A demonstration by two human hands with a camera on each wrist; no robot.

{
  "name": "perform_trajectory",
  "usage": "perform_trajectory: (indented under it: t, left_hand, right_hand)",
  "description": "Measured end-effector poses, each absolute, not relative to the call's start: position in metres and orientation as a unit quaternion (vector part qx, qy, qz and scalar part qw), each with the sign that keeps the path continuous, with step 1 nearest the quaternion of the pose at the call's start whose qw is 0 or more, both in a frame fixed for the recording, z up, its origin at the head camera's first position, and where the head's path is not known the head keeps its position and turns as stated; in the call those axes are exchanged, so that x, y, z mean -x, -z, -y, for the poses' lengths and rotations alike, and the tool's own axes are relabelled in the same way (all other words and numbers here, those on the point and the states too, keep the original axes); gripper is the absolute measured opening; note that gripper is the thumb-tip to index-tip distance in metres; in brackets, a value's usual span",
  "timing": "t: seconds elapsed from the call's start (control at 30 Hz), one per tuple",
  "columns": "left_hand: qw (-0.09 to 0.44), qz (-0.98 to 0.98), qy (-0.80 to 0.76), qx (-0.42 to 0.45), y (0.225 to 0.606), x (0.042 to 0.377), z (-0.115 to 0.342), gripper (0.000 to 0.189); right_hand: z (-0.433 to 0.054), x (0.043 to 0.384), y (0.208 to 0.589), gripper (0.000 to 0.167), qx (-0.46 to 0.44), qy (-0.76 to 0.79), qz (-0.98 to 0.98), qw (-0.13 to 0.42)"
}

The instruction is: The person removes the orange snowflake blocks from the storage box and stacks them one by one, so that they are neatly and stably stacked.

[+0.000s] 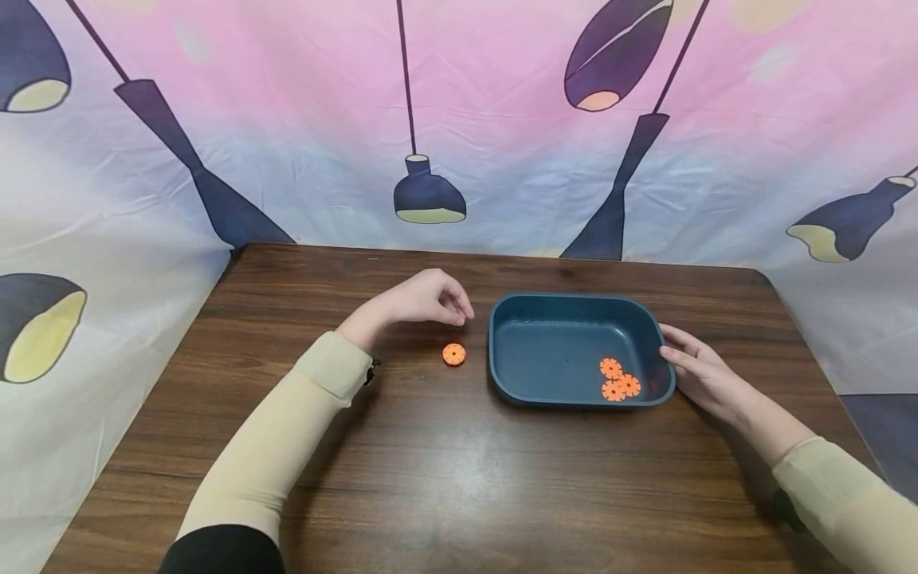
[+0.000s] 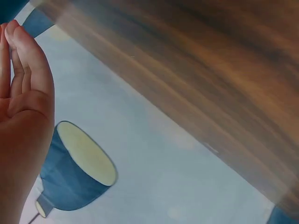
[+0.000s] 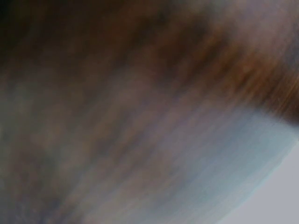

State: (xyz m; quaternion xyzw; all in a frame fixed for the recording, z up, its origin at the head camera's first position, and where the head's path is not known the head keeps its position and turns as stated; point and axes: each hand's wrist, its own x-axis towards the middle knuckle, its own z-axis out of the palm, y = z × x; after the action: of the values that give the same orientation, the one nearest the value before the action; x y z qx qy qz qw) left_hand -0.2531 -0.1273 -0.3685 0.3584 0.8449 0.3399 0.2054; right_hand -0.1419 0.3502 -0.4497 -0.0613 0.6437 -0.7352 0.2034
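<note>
In the head view, a dark blue plastic bin [image 1: 534, 399] stands on the wooden table. Several orange notched plastic discs [image 1: 613, 391] lie inside it at the front right. To the left of the bin, another orange notched disc [image 1: 453, 355] rests on the tabletop. Just behind that disc hovers my left hand [image 1: 433, 299], its fingers loosely bent, with nothing visible in them. The left wrist view shows the same hand [image 2: 28, 79] at its left edge, fingertips close together. My right hand [image 1: 703, 371] holds the bin's right rim, thumb over the edge. The right wrist view is blurred.
The wooden table [image 1: 430, 494] reaches back to a printed cloth [image 1: 337, 183] with lamp shapes, which hangs behind it and at the sides. The bin's raised walls surround the discs inside.
</note>
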Motion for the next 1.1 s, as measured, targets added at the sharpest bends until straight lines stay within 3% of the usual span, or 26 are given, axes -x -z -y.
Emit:
perform_trajectory:
  t: [0.5,1.1]
  left_hand:
    - [0.216,-0.809,-0.377,-0.396,0.354,0.258,0.070,0.019]
    - [0.219,-0.788,-0.380,-0.431,0.366,0.256,-0.002,0.020]
  right_hand:
    - [-0.350,0.142,0.449,0.034,0.062,0.730,-0.649,0.205]
    - [-0.350,0.143,0.450,0.034,0.064,0.727,-0.653,0.205]
